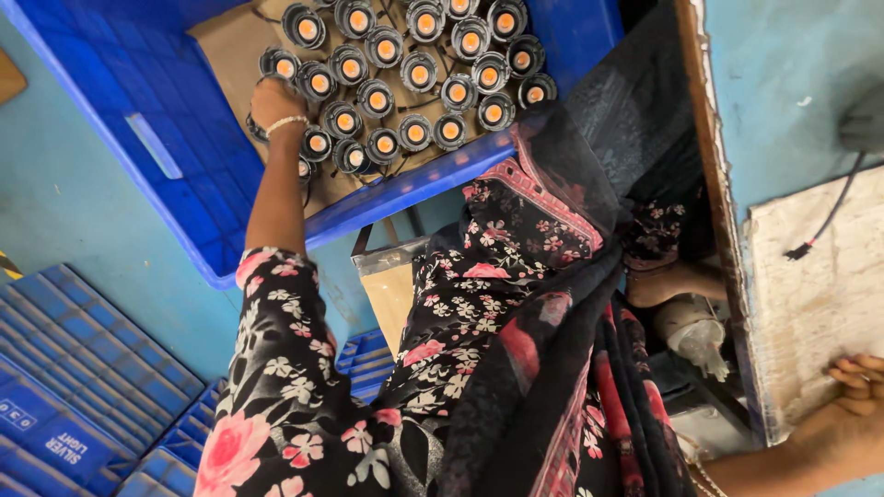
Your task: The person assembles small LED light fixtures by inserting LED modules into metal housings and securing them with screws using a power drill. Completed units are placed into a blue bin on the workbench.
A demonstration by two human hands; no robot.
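Left hand [276, 99] was down in the blue crate [184, 156], at the near-left edge of the block of round black lamp units [405, 74] with orange centres. The units stood face-up in tight rows on a cardboard liner [226, 46]. Left fingers were curled over one unit at the edge of the block, closed on it as far as I could tell; the unit itself was mostly hidden under the hand. A thin bangle [285, 121] sat on that wrist.

Right hand [852, 396] rested on the worn white board [820, 294] at the near edge of the counter, fingers bent and loose, gripping nothing.

Judgement on doing it well: lift the edge unit straight up by its rim, keep fingers off the orange face, and watch the thin wires between the units so a neighbour isn't dragged along.

Hard to make out:
- far rows of units cut off by the top of the frame
- whether the wires are tied to the units or lie loose
- a black cable [824, 221] on the board, source cut off at the right
- the floral sleeve and dark scarf [552, 304] blocked most of the middle.
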